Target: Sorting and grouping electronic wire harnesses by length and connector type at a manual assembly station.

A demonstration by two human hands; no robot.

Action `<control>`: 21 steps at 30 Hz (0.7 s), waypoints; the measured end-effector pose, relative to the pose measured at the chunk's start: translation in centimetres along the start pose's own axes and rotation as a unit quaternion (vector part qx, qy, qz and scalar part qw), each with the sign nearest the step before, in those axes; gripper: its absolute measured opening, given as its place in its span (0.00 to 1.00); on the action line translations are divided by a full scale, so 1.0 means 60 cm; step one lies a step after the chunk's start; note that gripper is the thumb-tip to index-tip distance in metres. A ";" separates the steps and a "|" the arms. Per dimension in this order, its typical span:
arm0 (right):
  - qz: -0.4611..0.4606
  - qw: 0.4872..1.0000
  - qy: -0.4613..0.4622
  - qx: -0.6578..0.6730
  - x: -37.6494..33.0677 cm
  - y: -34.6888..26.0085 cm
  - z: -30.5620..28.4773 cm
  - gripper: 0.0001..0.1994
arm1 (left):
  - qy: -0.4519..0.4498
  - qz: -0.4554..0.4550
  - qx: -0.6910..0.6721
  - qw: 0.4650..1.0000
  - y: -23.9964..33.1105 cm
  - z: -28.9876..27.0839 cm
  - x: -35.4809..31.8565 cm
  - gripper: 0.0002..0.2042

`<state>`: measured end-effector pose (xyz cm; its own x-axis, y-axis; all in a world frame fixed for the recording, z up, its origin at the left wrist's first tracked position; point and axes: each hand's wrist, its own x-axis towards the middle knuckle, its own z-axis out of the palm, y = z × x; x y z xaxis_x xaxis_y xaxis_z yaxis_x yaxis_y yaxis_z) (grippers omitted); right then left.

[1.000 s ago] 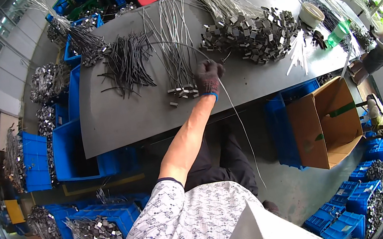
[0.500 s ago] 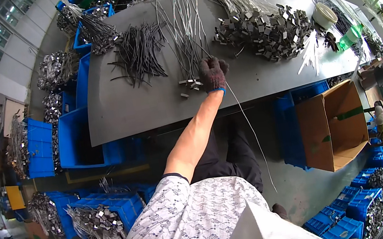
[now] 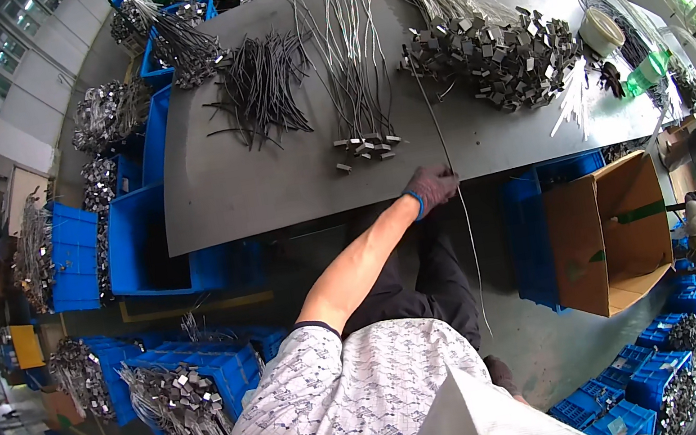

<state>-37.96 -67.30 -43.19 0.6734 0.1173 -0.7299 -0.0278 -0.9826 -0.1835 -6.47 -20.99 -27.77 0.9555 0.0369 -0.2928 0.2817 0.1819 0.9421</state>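
Observation:
My left hand (image 3: pixel 434 188), in a dark knitted glove with a blue cuff, is at the table's near edge. Its fingers are pinched on a thin grey wire (image 3: pixel 434 117). The wire's upper stretch lies over the metal table (image 3: pixel 245 202); its light tail hangs below the edge. Left of the wire lies a spread row of wires with small metal blocks (image 3: pixel 366 149) at their near ends. A dark glove-like shape (image 3: pixel 501 373), perhaps my right hand, shows beside my shirt; its fingers are mostly hidden.
Black wires (image 3: pixel 264 89) lie to the left, and a heap of block-ended wires (image 3: pixel 505 60) to the right. A white tub (image 3: pixel 601 32) and green bottle (image 3: pixel 646 73) stand farther right. Below are a blue crate (image 3: pixel 138 242) and an open cardboard box (image 3: pixel 577 245).
My left hand has moved from beside the row of wires toward me and slightly right, to the table edge. More of the held wire now shows above the hand.

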 end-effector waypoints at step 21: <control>-0.417 0.789 0.296 0.340 0.195 -0.607 -0.488 0.25 | 0.087 0.094 -0.020 0.992 0.082 0.013 -0.123 0.11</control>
<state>-7.43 -34.34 -25.75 0.8885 0.3966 0.2307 0.3534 -0.2708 -0.8954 -12.07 -21.12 -20.83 0.9602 0.2420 -0.1395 0.0927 0.1951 0.9764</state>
